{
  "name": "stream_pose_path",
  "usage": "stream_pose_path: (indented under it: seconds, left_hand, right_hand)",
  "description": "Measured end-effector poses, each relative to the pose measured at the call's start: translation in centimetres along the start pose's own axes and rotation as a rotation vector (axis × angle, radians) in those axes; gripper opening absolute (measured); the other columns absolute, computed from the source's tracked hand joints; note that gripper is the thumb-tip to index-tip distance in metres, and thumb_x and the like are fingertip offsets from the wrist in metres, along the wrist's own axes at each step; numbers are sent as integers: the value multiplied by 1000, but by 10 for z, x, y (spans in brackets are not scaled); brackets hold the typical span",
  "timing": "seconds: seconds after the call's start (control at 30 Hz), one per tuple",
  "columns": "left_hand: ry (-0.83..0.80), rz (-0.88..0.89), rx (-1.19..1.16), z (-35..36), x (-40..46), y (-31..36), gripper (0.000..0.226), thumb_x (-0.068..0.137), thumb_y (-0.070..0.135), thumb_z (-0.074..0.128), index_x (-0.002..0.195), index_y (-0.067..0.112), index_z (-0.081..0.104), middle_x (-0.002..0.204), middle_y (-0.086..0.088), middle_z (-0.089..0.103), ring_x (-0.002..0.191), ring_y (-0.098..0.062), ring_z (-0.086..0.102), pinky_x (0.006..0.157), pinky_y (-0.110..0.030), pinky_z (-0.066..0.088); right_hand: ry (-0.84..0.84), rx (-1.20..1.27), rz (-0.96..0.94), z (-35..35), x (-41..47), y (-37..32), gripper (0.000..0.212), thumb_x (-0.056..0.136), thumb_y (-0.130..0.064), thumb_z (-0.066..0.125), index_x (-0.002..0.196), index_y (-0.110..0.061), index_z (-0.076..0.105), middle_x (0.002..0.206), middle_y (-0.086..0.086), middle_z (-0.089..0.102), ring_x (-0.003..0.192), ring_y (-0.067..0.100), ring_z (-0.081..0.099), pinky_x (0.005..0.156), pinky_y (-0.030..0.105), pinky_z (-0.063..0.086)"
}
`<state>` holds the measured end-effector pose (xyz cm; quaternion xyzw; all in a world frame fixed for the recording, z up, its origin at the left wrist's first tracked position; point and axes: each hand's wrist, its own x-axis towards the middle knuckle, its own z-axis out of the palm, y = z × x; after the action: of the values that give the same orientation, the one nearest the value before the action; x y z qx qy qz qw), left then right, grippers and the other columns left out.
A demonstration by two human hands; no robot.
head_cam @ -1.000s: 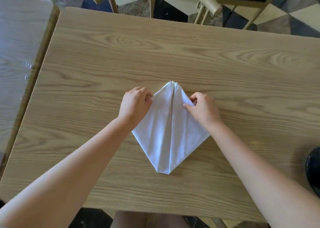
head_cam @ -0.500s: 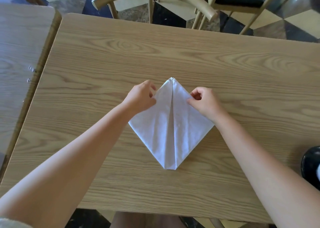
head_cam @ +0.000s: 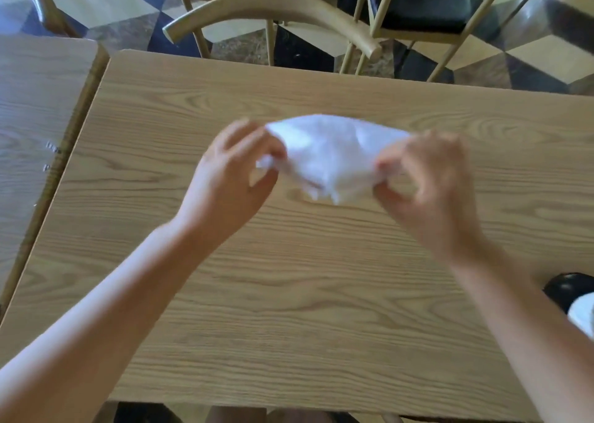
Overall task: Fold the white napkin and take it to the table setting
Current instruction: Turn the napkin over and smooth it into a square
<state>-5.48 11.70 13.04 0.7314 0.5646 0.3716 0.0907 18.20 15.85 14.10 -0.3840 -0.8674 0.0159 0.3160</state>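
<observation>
The white napkin [head_cam: 331, 156] hangs in the air above the wooden table [head_cam: 289, 294], stretched sideways between both hands and blurred by motion. My left hand [head_cam: 231, 178] pinches its left end. My right hand [head_cam: 427, 185] pinches its right end. The folded kite shape is no longer readable; the cloth sags a little in the middle. How the folds lie underneath cannot be made out.
A second wooden table [head_cam: 35, 107] abuts on the left. Wooden chairs [head_cam: 273, 14] stand beyond the far edge on a checkered floor. A black dish with something white [head_cam: 572, 297] sits at the right edge.
The napkin lay flat on the table as a folded kite with both hands pressing its upper edges. Both hands have lifted it off the table and turned it sideways.
</observation>
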Motion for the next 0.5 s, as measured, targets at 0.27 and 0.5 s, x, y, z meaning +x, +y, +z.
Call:
stream_pose_path:
  seconds: [0.27, 0.5]
  left_hand:
    - [-443, 22, 215, 42, -103, -38, 49, 88, 32, 49, 132, 13, 51, 145, -11, 41, 133, -23, 38, 111, -37, 28]
    - [-605, -167, 449, 99, -79, -43, 75, 80, 64, 33, 147, 33, 20, 158, -3, 10, 145, -24, 7, 109, -63, 10]
  right_hand:
    - [-397, -85, 215, 57, -117, -3, 50, 86, -45, 46, 126, -15, 54, 139, 13, 48, 134, 26, 34, 107, 53, 21]
    - [-630, -156, 286, 116, -90, 18, 65, 88, -55, 29, 147, -29, 18, 157, 9, 12, 144, 24, 4, 114, 56, 11]
